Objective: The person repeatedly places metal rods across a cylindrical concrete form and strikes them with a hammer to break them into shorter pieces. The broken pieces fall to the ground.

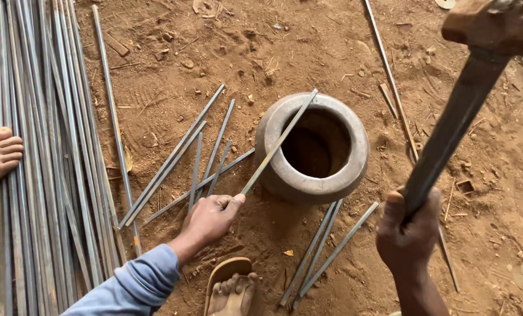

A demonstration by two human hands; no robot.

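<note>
Head view: my left hand point(210, 215) pinches a rod point(279, 142) lying across the rim of the pot point(273, 167), just ahead of that grip. My right hand point(409, 233) is clamped on a hammer point(448, 131), its head cut off top right. The pot's inside is dark. Bare dirt lies right.

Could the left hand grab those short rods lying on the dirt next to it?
Probably not right now: the left hand is already shut on a rod laid across the metal ring. The short rods lie close, with nothing between.
</note>
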